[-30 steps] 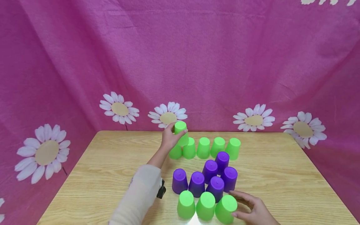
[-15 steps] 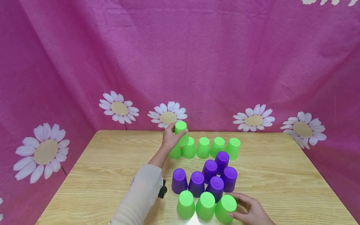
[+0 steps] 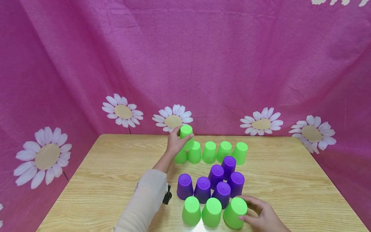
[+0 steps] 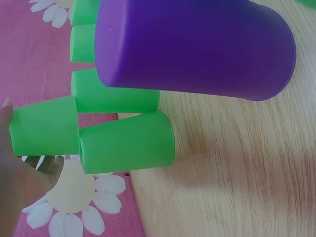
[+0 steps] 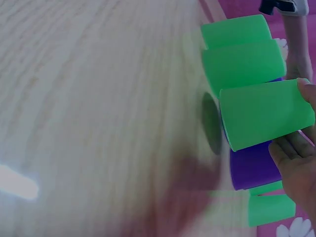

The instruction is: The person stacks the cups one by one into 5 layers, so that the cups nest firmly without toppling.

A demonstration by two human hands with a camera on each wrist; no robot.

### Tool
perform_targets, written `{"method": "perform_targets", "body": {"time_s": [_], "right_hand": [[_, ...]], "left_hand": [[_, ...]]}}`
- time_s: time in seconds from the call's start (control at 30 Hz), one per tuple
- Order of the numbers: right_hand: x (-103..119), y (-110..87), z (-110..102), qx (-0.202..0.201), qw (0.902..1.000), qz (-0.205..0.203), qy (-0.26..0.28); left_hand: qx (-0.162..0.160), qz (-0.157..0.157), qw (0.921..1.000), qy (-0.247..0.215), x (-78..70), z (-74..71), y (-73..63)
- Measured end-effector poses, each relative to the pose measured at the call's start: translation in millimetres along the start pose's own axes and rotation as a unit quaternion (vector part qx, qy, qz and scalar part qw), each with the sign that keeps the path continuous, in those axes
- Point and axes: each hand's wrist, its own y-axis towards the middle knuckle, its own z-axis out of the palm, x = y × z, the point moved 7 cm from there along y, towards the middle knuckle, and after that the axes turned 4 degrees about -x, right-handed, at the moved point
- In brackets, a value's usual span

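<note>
At the left end of the back row, my left hand (image 3: 175,142) grips an upside-down green cup (image 3: 186,132) between thumb and fingers. In the left wrist view this held cup (image 4: 44,127) stands at the bases of two green cups, bridging them. Near the table's front, my right hand (image 3: 262,213) holds another upside-down green cup (image 3: 234,214), thumb on the near side and fingers behind. The right wrist view shows that cup (image 5: 269,113) slightly raised, its shadow apart from the rim. Two more green cups (image 3: 191,211) stand to its left.
Several upside-down purple cups (image 3: 202,190) stand in the middle, just behind the front green cups. Beyond them, a row of several green cups (image 3: 209,152) lines the back of the wooden table (image 3: 290,180). A pink flowered cloth (image 3: 203,71) hangs behind.
My right hand has closed in on the front right green cup and shifted it slightly up and to the right. The left hand and its cup stay in place.
</note>
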Motion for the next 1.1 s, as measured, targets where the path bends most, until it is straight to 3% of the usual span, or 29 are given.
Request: {"method": "perform_targets", "body": {"time_s": [0.17,0.3,0.5,0.73,1.1], "right_hand": [[14.5,5.6,-8.3,-0.007,0.9976,-0.068,-0.013],[24.5,9.1,-16.0,-0.012,0.9955,-0.092,-0.018],[35.7,14.4,-28.8,-0.028,0.9936,-0.106,-0.027],[47.3,20.3,-39.2,-0.036,0.9918,-0.121,-0.022],[58.5,32.5,-52.6,-0.072,0.991,-0.109,-0.028]], "left_hand": [[0.008,0.003,1.0,-0.002,0.9,0.0,-1.7],[0.02,-0.004,0.9997,0.011,4.3,-2.2,-3.5],[0.029,0.003,0.9992,0.028,7.3,-7.8,-6.4],[0.015,0.004,0.9983,0.056,10.5,-18.0,-12.9],[0.01,-0.018,0.9995,0.023,24.3,-29.5,-31.7]]}}
